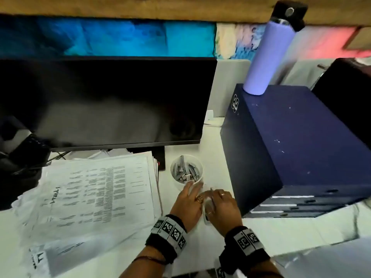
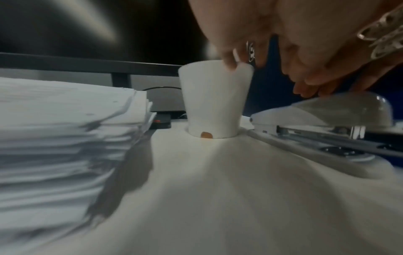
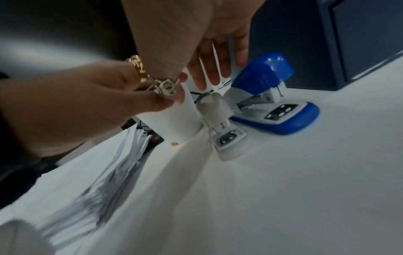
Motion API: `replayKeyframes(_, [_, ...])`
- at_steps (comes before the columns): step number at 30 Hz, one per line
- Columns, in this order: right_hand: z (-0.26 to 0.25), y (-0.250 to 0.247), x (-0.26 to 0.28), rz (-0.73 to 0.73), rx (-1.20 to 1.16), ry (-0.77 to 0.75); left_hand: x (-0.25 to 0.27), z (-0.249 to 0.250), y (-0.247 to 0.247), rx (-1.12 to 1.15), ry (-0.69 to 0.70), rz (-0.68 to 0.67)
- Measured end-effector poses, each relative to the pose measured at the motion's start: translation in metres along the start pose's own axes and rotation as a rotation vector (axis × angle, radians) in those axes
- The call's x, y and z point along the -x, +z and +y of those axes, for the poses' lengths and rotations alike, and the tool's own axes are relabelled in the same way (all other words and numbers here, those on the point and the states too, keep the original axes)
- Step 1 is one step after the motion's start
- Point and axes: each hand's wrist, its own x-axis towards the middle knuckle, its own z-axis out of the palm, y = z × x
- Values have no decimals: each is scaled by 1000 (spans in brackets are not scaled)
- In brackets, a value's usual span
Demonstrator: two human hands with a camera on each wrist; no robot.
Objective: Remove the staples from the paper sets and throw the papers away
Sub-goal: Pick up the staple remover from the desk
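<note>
Big dark monitor at the back, navy blue drawer box to the right, and left of the hands the tall stack of printed white paper sets, waiting on the white desk. Between them stands the white paper cup, loaded with staple strips. Left hand reaches out with fingers fairly straight, tips at the cup's rim, gripping nothing I can make out. Right hand hovers over the small grey stapler, blue stapler just behind; something thin and white lies along its fingers, but whether it's pinched I cannot tell. My advice: steady the cup, drop staples straight in, keep clear of the rim so it doesn't tip
</note>
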Motion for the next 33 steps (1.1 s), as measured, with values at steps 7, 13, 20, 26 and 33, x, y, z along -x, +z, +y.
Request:
replayKeyframes(7, [11,10,12,-162,27,38,-19,4,7,-93,229,-298])
replayKeyframes(13, [25,9,9,-191,-49,-87,-6,-3,15,55,65,-285])
replayKeyframes(20, [22,15,12,-220,31,-165,4,8,9,-5,-78,-453])
replayKeyframes(26, [16,25,12,-164,95,-188,7,12,5,-13,-133,-472])
replayKeyframes(33, [11,27,10,-158,-93,-27,18,-6,4,300,-273,-226])
